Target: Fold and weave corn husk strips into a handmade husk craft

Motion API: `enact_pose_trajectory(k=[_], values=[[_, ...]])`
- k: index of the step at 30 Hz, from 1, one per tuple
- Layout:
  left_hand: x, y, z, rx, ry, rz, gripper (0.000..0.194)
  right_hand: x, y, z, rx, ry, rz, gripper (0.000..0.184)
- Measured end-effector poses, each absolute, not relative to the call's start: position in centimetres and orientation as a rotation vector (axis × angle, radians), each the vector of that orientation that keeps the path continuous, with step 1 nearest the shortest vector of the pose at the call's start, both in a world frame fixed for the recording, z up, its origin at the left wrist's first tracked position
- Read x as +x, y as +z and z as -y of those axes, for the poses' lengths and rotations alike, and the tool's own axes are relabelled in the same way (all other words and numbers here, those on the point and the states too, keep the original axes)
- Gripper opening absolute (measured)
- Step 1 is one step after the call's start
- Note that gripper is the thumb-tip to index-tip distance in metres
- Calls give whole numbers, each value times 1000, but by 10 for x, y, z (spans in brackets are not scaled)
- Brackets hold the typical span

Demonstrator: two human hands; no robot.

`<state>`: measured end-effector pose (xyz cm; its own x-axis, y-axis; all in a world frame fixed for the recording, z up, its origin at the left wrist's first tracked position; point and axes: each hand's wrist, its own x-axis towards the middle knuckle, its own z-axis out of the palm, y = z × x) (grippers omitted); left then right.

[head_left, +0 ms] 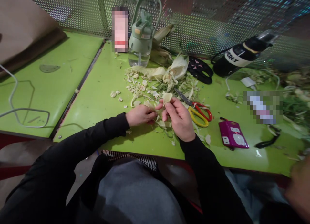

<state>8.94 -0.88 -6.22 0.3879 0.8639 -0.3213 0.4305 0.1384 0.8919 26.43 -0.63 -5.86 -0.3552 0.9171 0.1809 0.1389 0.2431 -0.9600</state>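
Between the thumb and fingers of my right hand (178, 118) is a pale yellow-green piece of corn husk (167, 98), held upright. My left hand (140, 115) is close beside it, its fingers closed at another pale husk strip (149, 105); part of that grip is hidden. Scissors (200, 115) with one red and one yellow handle lie just right of my right hand, blades pointing away among the scraps. Beyond my hands spreads a heap of cut husk bits (139, 85), with a larger bunch of peeled husk (179, 67) behind it.
A green table (89, 101) has a dark seam at left. At the back stand a pale green bottle (140, 39) and a phone (119, 30); a black bottle (238, 57) leans right. A purple power bank (233, 134), another phone (261, 107), cables and green scraps lie rightward.
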Motion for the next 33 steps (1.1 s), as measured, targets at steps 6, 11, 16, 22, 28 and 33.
enact_pose_trajectory(k=[6,11,16,22,28,33], values=[[89,-61,6,1228,470,-1113,34,268,-53,6,-980,1168,1718,32],[84,-62,2,954,527,-1000,31,274,-46,5,-1049,996,1944,16],[78,-62,2,917,626,-893,12,276,-45,3,-1134,927,2030,13],[71,-65,0,960,643,-826,7,275,-48,4,-1151,868,2011,12],[70,-70,-4,1100,607,-841,8,272,-50,5,-1119,876,2035,11],[71,-74,-3,1116,643,-849,9,270,-50,5,-1044,759,2150,6]])
